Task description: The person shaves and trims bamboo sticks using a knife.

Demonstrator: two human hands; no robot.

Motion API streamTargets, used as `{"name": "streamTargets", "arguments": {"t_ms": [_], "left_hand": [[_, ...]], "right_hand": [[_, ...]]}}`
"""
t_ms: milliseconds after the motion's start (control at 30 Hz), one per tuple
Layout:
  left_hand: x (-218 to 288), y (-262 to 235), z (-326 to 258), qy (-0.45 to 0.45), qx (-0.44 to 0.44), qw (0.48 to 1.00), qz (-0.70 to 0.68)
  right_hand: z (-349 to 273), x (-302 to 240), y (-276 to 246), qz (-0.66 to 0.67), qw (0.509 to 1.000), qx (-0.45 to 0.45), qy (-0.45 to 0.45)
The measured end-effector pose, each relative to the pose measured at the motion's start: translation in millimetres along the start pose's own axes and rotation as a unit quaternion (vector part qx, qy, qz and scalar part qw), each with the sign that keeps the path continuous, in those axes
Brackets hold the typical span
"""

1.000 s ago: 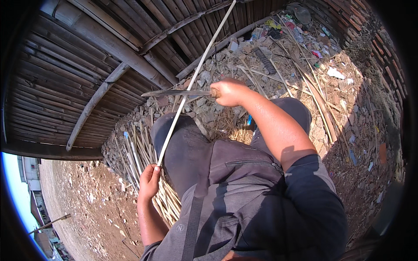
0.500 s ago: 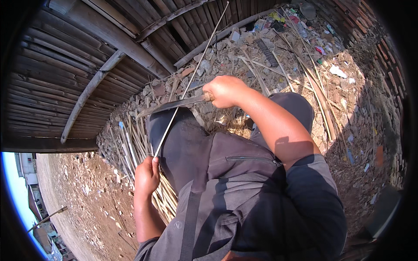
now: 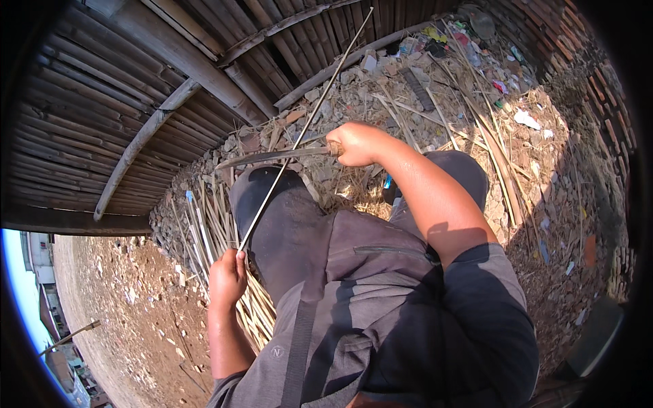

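My left hand (image 3: 228, 280) is closed on the near end of a long, thin bamboo strip (image 3: 262, 207). The strip slants up and away over my left knee, its far tip close to the bamboo wall. In my right hand (image 3: 360, 144) is the wooden handle of a machete (image 3: 272, 156), fingers wrapped round it. Its dark blade points left and crosses the strip above the knee. Whether the edge bites into the strip cannot be made out. Many similar bamboo strips (image 3: 257, 314) lie in a bundle beside my left leg, partly hidden by my left arm.
A slatted bamboo wall (image 3: 75, 136) with round poles rises at the left and far side. Broken stones and scraps of litter (image 3: 527, 119) cover the ground ahead. Longer bamboo pieces (image 3: 500, 153) lie to the right, near a brick wall (image 3: 612, 122).
The strip's far tip has swung a little right and down. My right hand has shifted slightly right with the machete, whose blade now lies more level. The left hand keeps its grip.
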State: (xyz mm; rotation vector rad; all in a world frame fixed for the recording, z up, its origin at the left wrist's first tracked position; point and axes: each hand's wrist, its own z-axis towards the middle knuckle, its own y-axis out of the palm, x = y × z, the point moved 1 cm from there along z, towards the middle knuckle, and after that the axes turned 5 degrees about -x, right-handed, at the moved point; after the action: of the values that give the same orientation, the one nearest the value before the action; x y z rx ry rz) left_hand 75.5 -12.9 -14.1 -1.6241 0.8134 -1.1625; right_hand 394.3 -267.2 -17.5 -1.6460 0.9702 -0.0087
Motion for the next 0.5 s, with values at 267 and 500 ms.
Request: {"name": "streamTargets", "arguments": {"t_ms": [267, 500], "left_hand": [[-35, -9, -23, -0.009, 0.003, 0.999, 0.037], [-70, -7, -44, 0.007, 0.077, 0.991, 0.113]], "right_hand": [[17, 58, 12, 0.092, 0.967, 0.175, 0.158], [20, 36, 7, 0.058, 0.994, 0.076, 0.061]]}}
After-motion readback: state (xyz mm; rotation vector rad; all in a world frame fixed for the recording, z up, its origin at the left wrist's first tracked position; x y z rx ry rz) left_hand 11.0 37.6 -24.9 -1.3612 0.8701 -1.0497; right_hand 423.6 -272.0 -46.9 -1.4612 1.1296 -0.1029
